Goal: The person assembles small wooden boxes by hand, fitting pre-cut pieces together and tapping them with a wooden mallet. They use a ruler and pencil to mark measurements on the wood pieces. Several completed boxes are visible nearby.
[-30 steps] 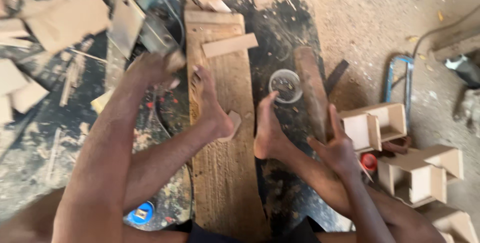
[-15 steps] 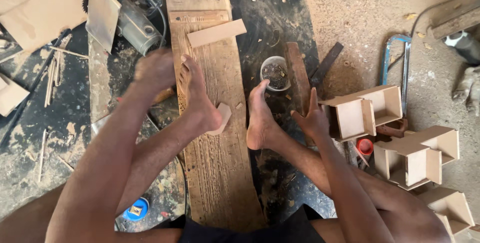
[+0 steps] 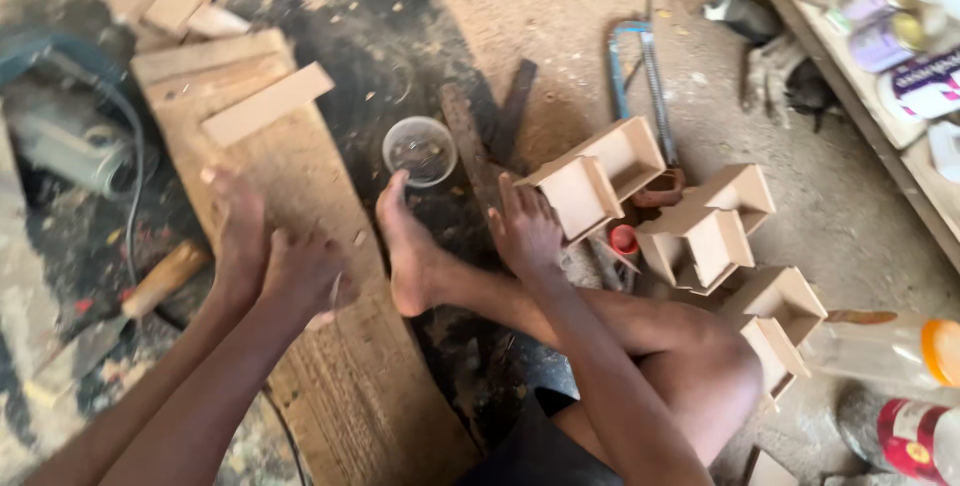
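Dusty workshop floor (image 3: 520,16), sawdust and dark patches all over; we sit on it, legs out, both feet bare.

Our left hand (image 3: 300,271) sits low on the long plank (image 3: 330,366), fingers (image 3: 325,291) curled in and blurred, so we cannot tell if they grip anything; a thin pale sliver shows at the fingertips, unclear what. Left foot (image 3: 238,231) is just beside that hand, pressing on the same plank. A hammer (image 3: 165,276) with a wooden handle lies on the floor just left of the plank, not touched.

Our right hand (image 3: 525,231) is spread open, fingers (image 3: 507,201) straight and apart, holding nothing, hovering or resting by the dark wood strip (image 3: 465,146); contact unclear. Right foot (image 3: 410,256) is just left of it, toes near the clear plastic cup (image 3: 420,151), which stands upright on the floor with small dark bits inside.

Small wooden box (image 3: 595,181) is just right of our right hand, not touched. Two more boxes (image 3: 710,231) and (image 3: 775,331) follow toward the right knee. A red cap (image 3: 623,239) lies between the first two. Blue-framed saw (image 3: 640,76) lies beyond them. Short offcut (image 3: 265,106) rests on the plank's far end. Plastic bottles (image 3: 880,351) lie at right.
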